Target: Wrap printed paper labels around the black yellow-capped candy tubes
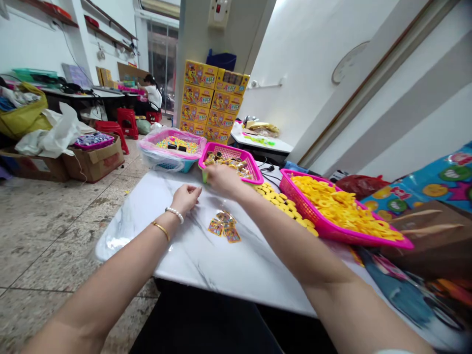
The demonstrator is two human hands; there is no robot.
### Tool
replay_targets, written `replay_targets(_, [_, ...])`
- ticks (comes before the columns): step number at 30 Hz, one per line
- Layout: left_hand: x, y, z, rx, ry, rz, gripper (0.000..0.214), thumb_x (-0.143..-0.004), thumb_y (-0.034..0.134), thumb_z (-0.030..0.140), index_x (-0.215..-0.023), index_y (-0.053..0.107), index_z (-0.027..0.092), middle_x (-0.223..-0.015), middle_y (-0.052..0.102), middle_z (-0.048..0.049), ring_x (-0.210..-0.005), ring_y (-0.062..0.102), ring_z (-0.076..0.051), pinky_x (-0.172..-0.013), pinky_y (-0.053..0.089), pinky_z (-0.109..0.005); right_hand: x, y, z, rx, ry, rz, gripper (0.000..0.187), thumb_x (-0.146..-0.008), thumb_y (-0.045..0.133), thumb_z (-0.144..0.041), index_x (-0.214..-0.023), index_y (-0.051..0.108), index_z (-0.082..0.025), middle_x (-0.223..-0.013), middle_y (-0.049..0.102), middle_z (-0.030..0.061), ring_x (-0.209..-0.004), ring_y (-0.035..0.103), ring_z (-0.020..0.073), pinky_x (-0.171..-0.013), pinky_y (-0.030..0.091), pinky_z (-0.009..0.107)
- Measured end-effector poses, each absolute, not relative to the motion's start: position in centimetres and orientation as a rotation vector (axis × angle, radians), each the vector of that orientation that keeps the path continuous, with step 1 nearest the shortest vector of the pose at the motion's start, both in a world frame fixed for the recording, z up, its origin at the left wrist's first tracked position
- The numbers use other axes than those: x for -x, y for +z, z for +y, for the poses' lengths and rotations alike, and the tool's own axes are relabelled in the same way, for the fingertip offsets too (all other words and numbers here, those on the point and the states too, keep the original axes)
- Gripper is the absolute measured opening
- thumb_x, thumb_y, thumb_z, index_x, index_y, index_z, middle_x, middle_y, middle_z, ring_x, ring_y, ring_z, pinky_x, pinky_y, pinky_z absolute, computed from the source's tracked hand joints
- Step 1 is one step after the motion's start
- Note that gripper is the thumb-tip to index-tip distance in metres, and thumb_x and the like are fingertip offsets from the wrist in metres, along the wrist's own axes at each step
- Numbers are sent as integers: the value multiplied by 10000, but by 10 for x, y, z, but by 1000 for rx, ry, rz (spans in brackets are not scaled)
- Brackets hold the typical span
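Observation:
My left hand [185, 197], with a pearl bracelet and a gold bangle on its wrist, is closed just above the white marbled table [206, 255]. Its fingers are curled together, and whatever they may hold is hidden. At the near left corner of a pink basket [254, 169], my right hand [222, 179] is closed too, slightly blurred. A bit of yellow-green shows below it; I cannot make out what is in its fingers. Small wrapped pieces [236, 164] fill part of that basket. Between my forearms lie several small printed packets [224, 226] in clear wrap.
Yellow round pieces [282, 201] lie in rows beside a pink basket of yellow parts [335, 201]. A plastic-lined basket [145, 143] of colourful beads stands at the far left. Behind are stacked yellow boxes [197, 96], red stools [127, 120] and a seated person [152, 93].

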State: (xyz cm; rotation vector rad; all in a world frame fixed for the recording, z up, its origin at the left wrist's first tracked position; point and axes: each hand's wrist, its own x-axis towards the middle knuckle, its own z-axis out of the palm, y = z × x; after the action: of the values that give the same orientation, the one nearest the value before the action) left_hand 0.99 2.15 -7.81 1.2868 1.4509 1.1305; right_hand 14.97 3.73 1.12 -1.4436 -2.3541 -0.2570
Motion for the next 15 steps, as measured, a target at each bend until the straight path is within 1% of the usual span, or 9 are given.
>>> replay_targets(1, [-12,-78,19,-1329,1098,1420,234,-834,616,365,-878,633,137,-766,703,-58,-533,597,-117,-483,412,-215,-156,27,46,1457,-281,-2331,292,-850,587,-149,-1107,708,-221,-1106,702,82,-927,666,211,-807,506,319])
replay_targets(2, [-14,-77,16,-1391,1057,1389,221,-838,610,354,-875,639,137,-767,703,-54,-528,585,-110,-496,417,-217,-164,41,53,1482,-309,-2304,372,-860,590,-173,-1222,655,-231,-1203,670,97,-1003,652,236,-846,503,352])
replay_targets(3, [-15,-76,13,-1473,1012,1359,212,-837,610,347,-857,651,140,-755,700,-48,-527,573,-107,-513,421,-222,-172,54,59,1531,-380,-2269,443,-837,637,-215,-1279,619,-237,-1248,652,104,-1037,642,263,-862,502,382])
replay_targets(5, [-17,-73,5,-1694,919,1302,196,-821,624,337,-806,685,151,-721,695,-33,-550,566,-112,-558,427,-233,-189,69,61,1529,-462,-2213,469,-829,670,-280,-1292,617,-226,-1287,632,112,-1084,623,287,-895,490,410])
replay_targets(7, [-19,-68,-2,-1955,842,1237,159,-793,649,308,-770,722,169,-708,694,-25,-612,578,-128,-612,425,-243,-208,69,45,1465,-434,-2217,383,-854,641,-303,-1227,664,-221,-1199,681,92,-1032,643,254,-891,488,385])
replay_targets(9, [-19,-64,-10,-2179,771,1189,117,-762,673,273,-764,743,179,-722,695,-28,-668,584,-140,-642,410,-247,-229,55,12,1411,-313,-2295,273,-867,616,-302,-1110,722,-235,-1036,736,46,-920,672,206,-846,496,338])
replay_targets(11, [-20,-61,-15,-2306,622,1178,134,-722,714,302,-779,752,186,-725,689,-30,-670,579,-148,-616,386,-246,-255,33,-31,1416,-221,-2380,195,-862,621,-320,-987,756,-256,-974,754,15,-887,680,187,-821,495,310])
replay_targets(13, [-21,-61,-17,-2374,489,1181,186,-691,748,339,-815,757,200,-754,687,-31,-678,579,-155,-604,369,-246,-283,9,-74,1586,-334,-2160,210,-885,591,-342,-901,767,-228,-919,758,34,-809,680,182,-757,492,302])
replay_targets(15, [-24,-63,-18,-2404,416,1194,163,-709,734,327,-817,753,207,-778,685,-34,-695,581,-160,-609,361,-250,-307,-13,-109,1777,-513,-1919,254,-897,567,-359,-852,765,-206,-861,750,55,-769,665,198,-707,476,313])
